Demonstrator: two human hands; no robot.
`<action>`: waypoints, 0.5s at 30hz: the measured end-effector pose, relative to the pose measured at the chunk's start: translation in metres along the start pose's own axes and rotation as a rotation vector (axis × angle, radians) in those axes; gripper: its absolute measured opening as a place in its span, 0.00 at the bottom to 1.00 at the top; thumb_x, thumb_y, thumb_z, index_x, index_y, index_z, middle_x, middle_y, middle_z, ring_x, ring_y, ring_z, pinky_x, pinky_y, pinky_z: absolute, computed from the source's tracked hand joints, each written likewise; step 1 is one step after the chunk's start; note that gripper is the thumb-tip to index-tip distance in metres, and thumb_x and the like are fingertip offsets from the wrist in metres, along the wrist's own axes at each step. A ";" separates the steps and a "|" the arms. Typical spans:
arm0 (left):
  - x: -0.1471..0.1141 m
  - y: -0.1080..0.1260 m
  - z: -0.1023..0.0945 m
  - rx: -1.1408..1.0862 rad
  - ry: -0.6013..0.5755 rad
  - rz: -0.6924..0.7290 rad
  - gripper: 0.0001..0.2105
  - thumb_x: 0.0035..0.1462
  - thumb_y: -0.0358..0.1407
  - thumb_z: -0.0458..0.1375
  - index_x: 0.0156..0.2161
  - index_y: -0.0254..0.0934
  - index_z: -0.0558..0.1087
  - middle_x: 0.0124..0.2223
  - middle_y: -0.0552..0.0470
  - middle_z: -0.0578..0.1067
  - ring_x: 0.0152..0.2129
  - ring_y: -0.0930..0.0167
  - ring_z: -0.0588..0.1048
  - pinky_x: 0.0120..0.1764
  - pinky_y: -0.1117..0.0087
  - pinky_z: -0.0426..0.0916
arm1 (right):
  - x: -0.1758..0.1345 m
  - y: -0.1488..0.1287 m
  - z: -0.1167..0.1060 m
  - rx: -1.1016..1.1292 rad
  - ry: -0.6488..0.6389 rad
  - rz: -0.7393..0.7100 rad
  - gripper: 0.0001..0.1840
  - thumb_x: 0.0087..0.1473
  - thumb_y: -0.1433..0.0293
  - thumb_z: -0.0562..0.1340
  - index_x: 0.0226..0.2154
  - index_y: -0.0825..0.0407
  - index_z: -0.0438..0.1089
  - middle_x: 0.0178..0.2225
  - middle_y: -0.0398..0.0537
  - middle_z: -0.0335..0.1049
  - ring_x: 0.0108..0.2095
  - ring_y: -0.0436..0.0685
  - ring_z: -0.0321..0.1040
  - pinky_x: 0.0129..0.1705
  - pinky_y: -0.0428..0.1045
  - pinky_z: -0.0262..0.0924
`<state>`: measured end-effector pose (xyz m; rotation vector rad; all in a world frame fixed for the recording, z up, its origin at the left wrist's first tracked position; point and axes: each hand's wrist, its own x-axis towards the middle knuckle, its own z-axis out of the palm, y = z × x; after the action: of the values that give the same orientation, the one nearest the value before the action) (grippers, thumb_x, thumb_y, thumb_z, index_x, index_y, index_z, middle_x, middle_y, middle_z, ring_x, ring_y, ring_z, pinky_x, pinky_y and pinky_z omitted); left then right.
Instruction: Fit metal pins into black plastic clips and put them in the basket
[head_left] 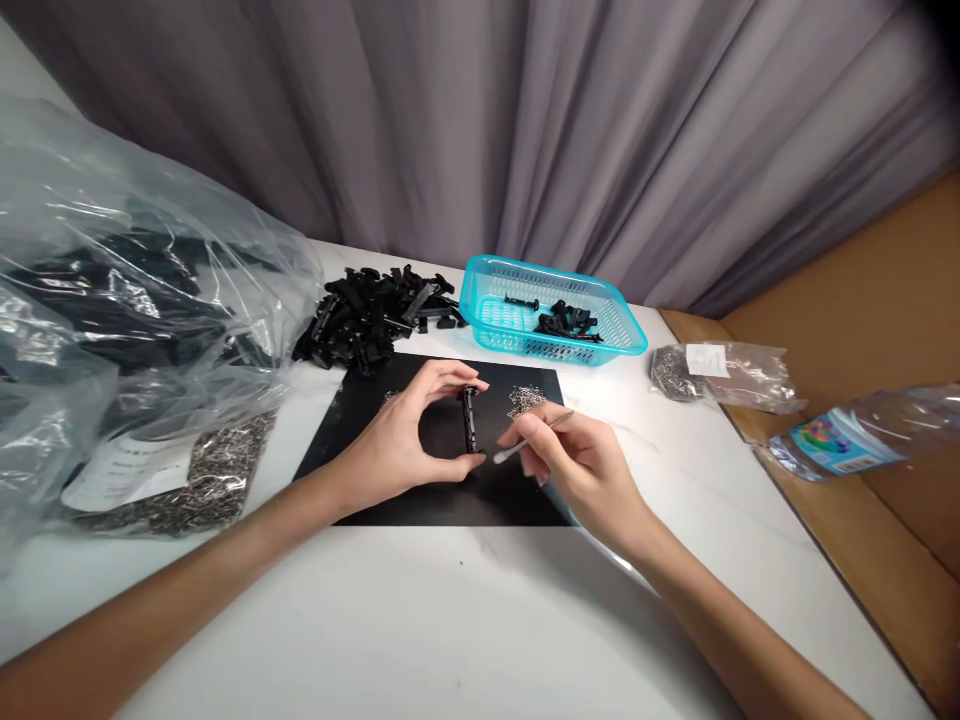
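Observation:
My left hand [411, 428] grips a slim black plastic part [469, 420] by its two ends, fingers at the top and thumb at the bottom, above the black mat [420, 505]. Just to its right, my right hand [574, 450] pinches a thin cotton swab [501, 457], its white tip pointing toward the part but apart from it. Behind the right fingers lies a small heap of metal springs or clips [526, 400]. A few more metal pieces [390, 397] show partly behind my left hand.
A pile of black plastic parts [367, 315] lies behind the mat. Beside it stands a turquoise basket [555, 345] holding several similar parts. Large clear bags [150, 230] and a bag of metal pieces [217, 475] fill the left; another small bag [679, 375] and a bottle [847, 435] lie right.

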<state>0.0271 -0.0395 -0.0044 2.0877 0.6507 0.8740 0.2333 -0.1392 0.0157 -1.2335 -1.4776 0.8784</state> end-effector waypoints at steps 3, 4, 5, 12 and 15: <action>-0.001 0.001 -0.001 -0.012 -0.014 -0.013 0.34 0.47 0.35 0.72 0.58 0.46 0.63 0.59 0.49 0.75 0.60 0.62 0.73 0.67 0.55 0.65 | 0.001 0.004 0.003 0.111 0.029 -0.021 0.17 0.66 0.57 0.63 0.34 0.52 0.78 0.28 0.44 0.73 0.25 0.49 0.67 0.29 0.46 0.63; -0.002 0.001 -0.001 -0.006 -0.017 -0.017 0.34 0.47 0.35 0.73 0.58 0.46 0.64 0.59 0.49 0.75 0.59 0.62 0.74 0.67 0.55 0.65 | 0.002 0.005 0.003 0.130 0.040 -0.023 0.17 0.66 0.58 0.63 0.34 0.52 0.78 0.29 0.45 0.74 0.25 0.49 0.68 0.29 0.46 0.65; -0.002 0.001 -0.002 0.001 -0.018 -0.020 0.34 0.47 0.35 0.72 0.58 0.46 0.64 0.58 0.50 0.76 0.59 0.62 0.74 0.66 0.55 0.66 | 0.003 0.005 0.004 0.143 0.047 -0.022 0.16 0.66 0.58 0.63 0.34 0.52 0.78 0.29 0.45 0.74 0.25 0.48 0.68 0.29 0.46 0.65; -0.002 0.004 -0.001 0.044 -0.012 -0.027 0.31 0.46 0.36 0.72 0.56 0.43 0.68 0.56 0.50 0.77 0.55 0.62 0.77 0.64 0.56 0.70 | 0.005 0.008 0.011 0.173 0.012 0.020 0.16 0.64 0.58 0.65 0.33 0.53 0.78 0.27 0.45 0.75 0.24 0.49 0.69 0.28 0.46 0.67; -0.002 0.009 -0.001 0.069 0.027 -0.033 0.28 0.45 0.35 0.71 0.53 0.41 0.71 0.53 0.51 0.79 0.53 0.62 0.78 0.62 0.56 0.72 | 0.004 0.009 0.013 0.181 0.013 0.025 0.16 0.64 0.58 0.65 0.32 0.53 0.78 0.27 0.46 0.76 0.24 0.49 0.69 0.27 0.46 0.67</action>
<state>0.0269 -0.0454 0.0022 2.1231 0.7375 0.8741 0.2234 -0.1321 0.0047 -1.1236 -1.3432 0.9961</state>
